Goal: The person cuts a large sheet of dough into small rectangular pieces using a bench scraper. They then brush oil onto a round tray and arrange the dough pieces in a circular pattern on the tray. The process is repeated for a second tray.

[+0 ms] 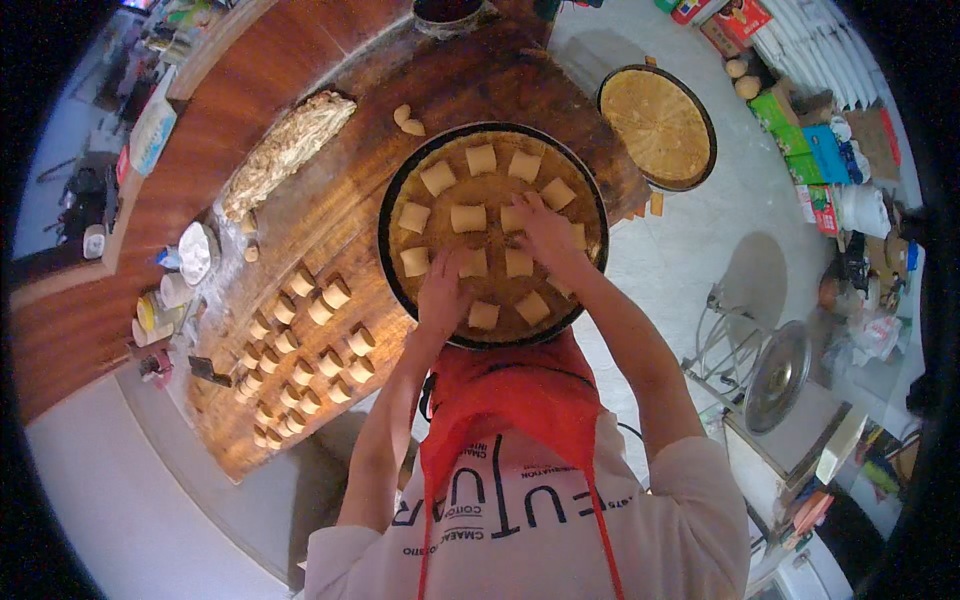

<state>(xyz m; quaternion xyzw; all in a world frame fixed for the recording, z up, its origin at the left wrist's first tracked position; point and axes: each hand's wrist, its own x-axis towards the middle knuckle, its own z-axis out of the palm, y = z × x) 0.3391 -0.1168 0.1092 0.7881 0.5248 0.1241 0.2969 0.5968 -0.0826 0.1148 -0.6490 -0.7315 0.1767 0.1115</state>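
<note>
A round dark-rimmed pan (385,262) stands before me at the table's edge, with several pale, block-shaped dough pieces spaced over its tan base. My left hand (443,296) rests low on the left side of the pan, fingers and thumb apart, beside a dough piece (473,263) that it seems to touch. Farther right, my right hand (548,238) reaches over the pan with its fingertips on another dough piece (512,219). That hand partly covers a piece near the right rim.
More cut dough pieces (303,372) sit in rows on the wooden table (330,250) at left. Behind them lies a long floury dough mass (290,150), near a white bowl (198,252). A second round pan (660,125) is at far right; a metal lid (778,378) stands lower right.
</note>
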